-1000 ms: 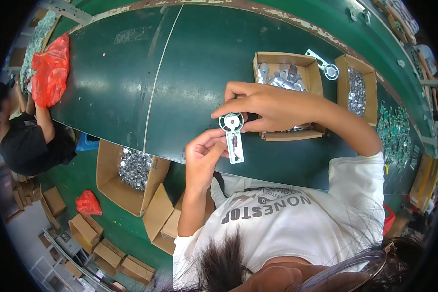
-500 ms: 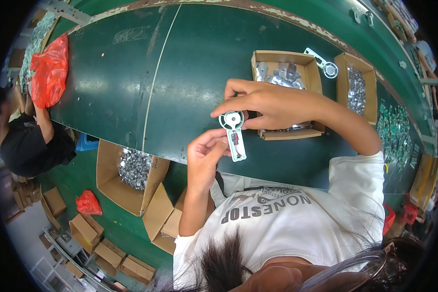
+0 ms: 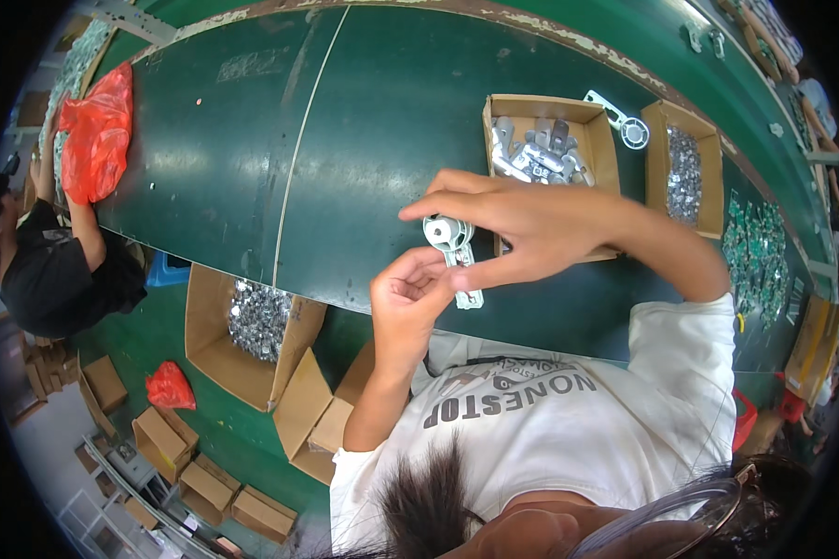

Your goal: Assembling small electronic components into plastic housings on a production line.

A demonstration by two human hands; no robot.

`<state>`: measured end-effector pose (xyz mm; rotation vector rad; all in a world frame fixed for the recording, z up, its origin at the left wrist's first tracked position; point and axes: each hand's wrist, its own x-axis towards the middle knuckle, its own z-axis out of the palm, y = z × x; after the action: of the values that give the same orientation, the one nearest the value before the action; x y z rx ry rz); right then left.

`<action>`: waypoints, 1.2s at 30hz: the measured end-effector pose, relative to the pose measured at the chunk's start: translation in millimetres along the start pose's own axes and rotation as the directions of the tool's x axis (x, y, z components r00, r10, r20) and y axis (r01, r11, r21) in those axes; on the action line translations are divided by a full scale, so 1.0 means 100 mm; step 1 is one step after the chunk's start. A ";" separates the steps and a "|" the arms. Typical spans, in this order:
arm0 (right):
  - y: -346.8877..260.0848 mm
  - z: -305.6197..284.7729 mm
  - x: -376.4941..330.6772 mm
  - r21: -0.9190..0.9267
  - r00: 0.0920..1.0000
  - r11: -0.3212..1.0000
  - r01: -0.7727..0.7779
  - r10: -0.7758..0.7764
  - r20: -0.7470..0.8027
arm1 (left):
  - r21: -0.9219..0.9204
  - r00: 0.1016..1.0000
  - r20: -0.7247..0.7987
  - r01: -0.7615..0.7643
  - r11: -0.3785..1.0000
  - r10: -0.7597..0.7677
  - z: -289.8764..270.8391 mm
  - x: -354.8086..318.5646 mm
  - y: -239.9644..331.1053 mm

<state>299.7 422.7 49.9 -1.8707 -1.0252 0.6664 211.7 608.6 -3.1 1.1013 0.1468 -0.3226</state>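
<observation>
Over the near edge of the table, both my hands are on a pale handheld fan housing (image 3: 449, 238) with a round ringed head and a narrow handle. My left hand (image 3: 408, 291) pinches it from the left, where head and handle join. My right hand (image 3: 531, 224) arches over it from the right, its thumb on the handle and its fingers near the far side of the head. That thumb hides much of the handle's inside.
A cardboard box (image 3: 606, 140) of grey parts stands just beyond my right hand. Beside it lie another fan housing (image 3: 633, 133) and a box (image 3: 655, 168) of small shiny pieces. Green circuit boards (image 3: 755, 252) spread at far right. A co-worker (image 3: 70, 279) handles a red bag (image 3: 98, 140).
My right thumb has moved down onto the handle and now covers its wired inside. The fan housing has tilted. My left hand has shifted slightly right.
</observation>
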 end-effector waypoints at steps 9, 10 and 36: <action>-0.09 0.44 0.06 -0.039 0.893 0.997 -0.073 0.048 -0.448 | -0.040 0.999 -0.038 -0.007 0.999 0.005 0.12 -0.02 0.11; -0.07 0.46 0.06 -0.052 0.884 0.998 -0.034 0.005 -0.468 | -0.040 0.999 -0.040 -0.008 0.999 0.006 0.12 -0.02 0.12; -0.05 0.16 -0.21 -0.015 0.814 0.998 0.060 -0.057 -0.578 | 0.067 0.997 -0.073 0.022 0.998 -0.017 0.11 -0.01 0.09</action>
<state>274.8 413.6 47.7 -1.8555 -0.6680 0.0337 213.7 603.1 9.7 1.1797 0.2122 -0.3068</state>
